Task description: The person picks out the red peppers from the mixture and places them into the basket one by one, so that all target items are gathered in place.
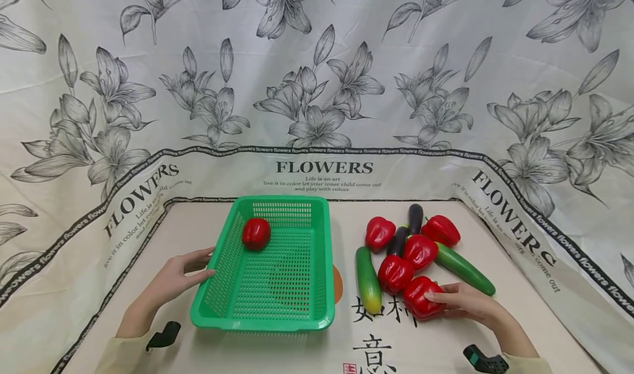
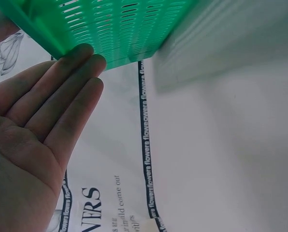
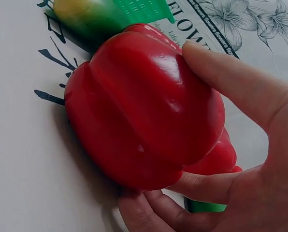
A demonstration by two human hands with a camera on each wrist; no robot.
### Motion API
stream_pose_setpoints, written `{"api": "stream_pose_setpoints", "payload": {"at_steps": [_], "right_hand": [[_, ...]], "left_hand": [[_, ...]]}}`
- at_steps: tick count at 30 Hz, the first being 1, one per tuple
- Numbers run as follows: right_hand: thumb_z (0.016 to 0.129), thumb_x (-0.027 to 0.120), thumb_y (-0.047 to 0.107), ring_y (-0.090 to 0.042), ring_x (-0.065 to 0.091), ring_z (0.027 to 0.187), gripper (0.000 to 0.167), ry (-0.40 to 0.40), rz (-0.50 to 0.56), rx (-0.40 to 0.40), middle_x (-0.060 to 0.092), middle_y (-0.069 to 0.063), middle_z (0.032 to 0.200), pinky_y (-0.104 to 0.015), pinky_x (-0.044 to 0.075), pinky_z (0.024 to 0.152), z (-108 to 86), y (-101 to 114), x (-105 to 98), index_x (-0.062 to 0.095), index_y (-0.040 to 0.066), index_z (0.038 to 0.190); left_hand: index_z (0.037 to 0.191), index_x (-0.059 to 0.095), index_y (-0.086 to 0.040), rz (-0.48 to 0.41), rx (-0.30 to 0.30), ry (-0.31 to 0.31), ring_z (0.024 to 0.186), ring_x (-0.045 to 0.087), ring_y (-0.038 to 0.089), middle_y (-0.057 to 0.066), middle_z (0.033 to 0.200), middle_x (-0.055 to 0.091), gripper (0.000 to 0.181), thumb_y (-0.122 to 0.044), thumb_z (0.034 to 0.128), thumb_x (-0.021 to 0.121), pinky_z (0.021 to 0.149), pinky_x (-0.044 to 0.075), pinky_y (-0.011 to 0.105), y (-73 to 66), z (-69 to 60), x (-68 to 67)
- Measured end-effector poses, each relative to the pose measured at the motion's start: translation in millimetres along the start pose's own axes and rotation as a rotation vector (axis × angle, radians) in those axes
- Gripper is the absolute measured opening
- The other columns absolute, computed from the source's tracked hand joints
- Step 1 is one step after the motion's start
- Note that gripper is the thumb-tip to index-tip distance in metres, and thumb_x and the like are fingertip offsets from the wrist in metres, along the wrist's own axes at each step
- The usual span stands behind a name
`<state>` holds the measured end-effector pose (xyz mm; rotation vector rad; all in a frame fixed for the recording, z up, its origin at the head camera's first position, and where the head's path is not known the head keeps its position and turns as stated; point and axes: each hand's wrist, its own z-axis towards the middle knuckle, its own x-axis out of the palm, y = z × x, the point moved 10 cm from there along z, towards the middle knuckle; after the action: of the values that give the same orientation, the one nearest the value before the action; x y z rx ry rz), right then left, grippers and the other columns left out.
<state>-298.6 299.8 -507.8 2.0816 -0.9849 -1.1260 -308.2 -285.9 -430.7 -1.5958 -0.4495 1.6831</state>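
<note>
We see creased, lily-printed cloth (image 1: 317, 88) hanging round a smooth pale table (image 1: 346, 225) with black brushed characters (image 1: 373, 352). On it we have a rectangular green plastic basket (image 1: 262, 325), its walls finely slotted. To its right lie two slick green cucumbers (image 1: 367, 278) and two dark eggplants (image 1: 415, 220). The left hand (image 1: 175, 275), fingers extended, touches the basket's left outer wall; well apart from it, the right hand (image 1: 470, 302) pinches a glossy, lobed red pepper (image 1: 420, 300) near the cucumbers. Four other peppers (image 1: 420, 252) crowd beyond it; a single pepper (image 1: 256, 234) lies in the basket.
</note>
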Motion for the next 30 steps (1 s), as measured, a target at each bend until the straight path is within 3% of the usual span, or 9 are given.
{"api": "stream_pose_setpoints", "payload": {"at_steps": [5, 19, 30], "right_hand": [[0.091, 0.06, 0.041, -0.024, 0.063, 0.099, 0.078, -0.004, -0.007, -0.013, 0.056, -0.028, 0.121, -0.043, 0.055, 0.088, -2.8, 3.9, 0.3, 0.035, -0.021, 0.132], [0.09, 0.063, 0.031, -0.022, 0.064, 0.095, 0.069, 0.005, 0.075, -0.054, 0.062, -0.016, 0.112, -0.042, 0.056, 0.087, -10.9, 10.8, 0.1, 0.037, -0.019, 0.13], [0.091, 0.061, 0.031, -0.019, 0.062, 0.093, 0.07, -0.025, 0.066, -0.033, 0.061, -0.015, 0.112, -0.041, 0.056, 0.087, -9.7, 8.8, -10.1, 0.034, -0.02, 0.131]], "left_hand": [[0.138, 0.05, -0.01, -0.016, -0.001, 0.006, 0.111, 0.061, 0.038, 0.016, 0.121, 0.064, 0.058, -0.034, 0.0877, 0.067, 0.089, 0.052, 0.055, -0.1, 0.3, 1.3], [0.138, 0.049, -0.009, -0.021, 0.007, 0.003, 0.111, 0.061, 0.038, 0.017, 0.121, 0.064, 0.058, -0.034, 0.0882, 0.067, 0.088, 0.052, 0.055, -0.4, 0.2, 0.8], [0.138, 0.049, -0.008, -0.016, 0.018, 0.001, 0.111, 0.061, 0.038, 0.017, 0.121, 0.064, 0.057, -0.031, 0.0887, 0.066, 0.088, 0.052, 0.055, -3.3, -1.4, 0.2]]}}
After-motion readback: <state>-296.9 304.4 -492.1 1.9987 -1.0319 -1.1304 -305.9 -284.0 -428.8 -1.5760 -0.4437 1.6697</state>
